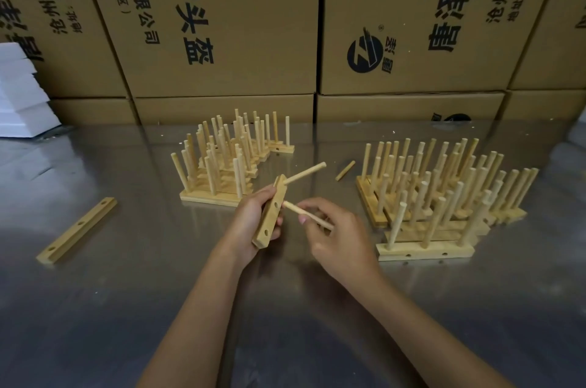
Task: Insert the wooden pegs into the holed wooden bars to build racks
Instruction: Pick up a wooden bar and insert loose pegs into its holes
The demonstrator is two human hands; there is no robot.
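My left hand (252, 222) grips a holed wooden bar (269, 216), tilted on end above the table. One peg (306, 172) sticks out of the bar's top hole, pointing up and right. My right hand (336, 235) pinches a second peg (306, 215), whose tip is at the bar's middle hole. The bottom hole of the bar is empty. A loose peg (345, 170) lies on the table beyond my hands. A bare bar (77, 229) with three holes lies flat at the left.
Finished racks stand in two piles: one behind my hands (222, 159), one at the right (444, 194). The steel table (158, 292) ends at a wall of cardboard boxes (222, 23). White foam blocks (19, 93) are stacked at the far left.
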